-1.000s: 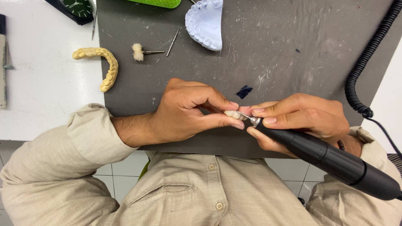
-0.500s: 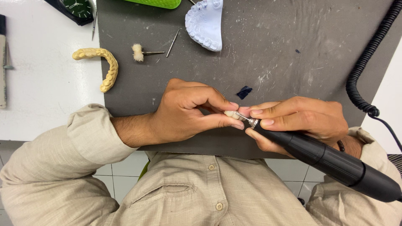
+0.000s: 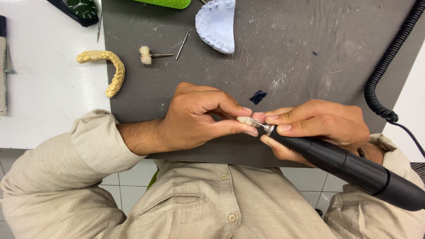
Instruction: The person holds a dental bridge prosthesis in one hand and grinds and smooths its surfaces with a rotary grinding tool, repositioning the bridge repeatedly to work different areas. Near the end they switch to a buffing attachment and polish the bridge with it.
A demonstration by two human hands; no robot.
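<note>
1. Head view looks down on a person's two hands meeting over a dark grey mat point(image 3: 310, 57) at the near edge of a white bench point(image 3: 44, 110).
2. Left hand point(image 3: 195, 117) is closed narrow, its thumb and fingertips pinching a small pale piece point(image 3: 243, 120) that only just shows between them.
3. Right hand point(image 3: 321, 126) is wrapped around the front of a black rotary handpiece point(image 3: 354, 168), held like a pen; the body of the tool runs away past the wrist towards the person's right.
4. Its thin metal bur point(image 3: 256, 123) touches the pale piece, right between the two hands.
5. A small dark blue scrap point(image 3: 258, 96) lies on the mat just beyond the fingertips.
6. Further beyond the left hand sit a white dental cast point(image 3: 217, 24), a loose metal bur point(image 3: 182, 45) and a small fluffy polishing brush point(image 3: 145, 55) on a shaft.
7. A yellow arch-shaped dental cast point(image 3: 108, 68) lies beyond and outside the left forearm, across the mat's edge.
8. A black coiled cord point(image 3: 389, 57) curves beyond the right hand.
</note>
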